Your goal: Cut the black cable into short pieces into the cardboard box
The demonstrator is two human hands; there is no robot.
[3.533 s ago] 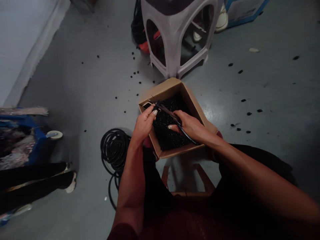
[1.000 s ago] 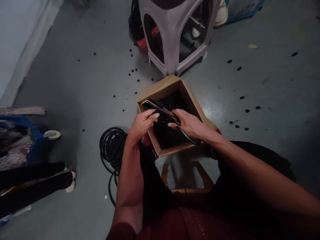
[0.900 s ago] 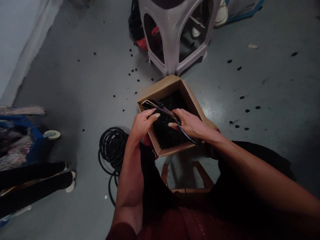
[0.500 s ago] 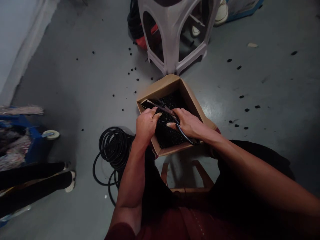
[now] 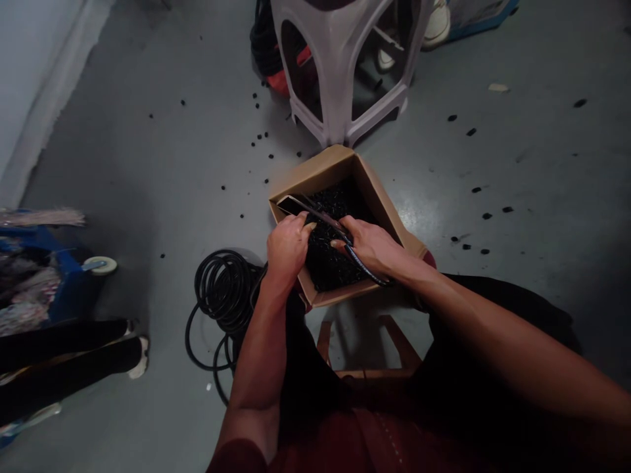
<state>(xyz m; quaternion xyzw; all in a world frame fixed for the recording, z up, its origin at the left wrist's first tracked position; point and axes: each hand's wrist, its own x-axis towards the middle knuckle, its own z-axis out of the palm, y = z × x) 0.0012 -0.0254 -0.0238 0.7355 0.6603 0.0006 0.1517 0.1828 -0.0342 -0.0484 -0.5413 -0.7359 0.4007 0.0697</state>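
— Two hands are seen over the cardboard box [image 5: 379,197]; what is gripped by them?

— A thin dark tool [image 5: 315,213], long and straight, is pinched in the right hand [image 5: 374,246], with its tip laid towards the box's far left corner. A black hose end [image 5: 367,269] is also closed under that palm and is bent out across the near rim. The left hand [image 5: 287,246] is curled into a fist at the box's left wall, just beside the tool. What is enclosed by it cannot be told, since the spot is covered by the fingers.

— How is the box filled?

— It is heaped with short black cut pieces [image 5: 328,266] and is set on a brown stool [image 5: 394,341] between the knees.

— What is found around it?

— A coil of black hose [image 5: 219,295] is laid on the grey floor [image 5: 148,197] just left of the left forearm, with one strand led towards that wrist. A white plastic stool [image 5: 340,72] is stood just beyond the box. Black bits [image 5: 486,215] are scattered over the floor. Another person's legs [image 5: 64,358] are seen at the left edge, beside a blue cart [image 5: 64,289].
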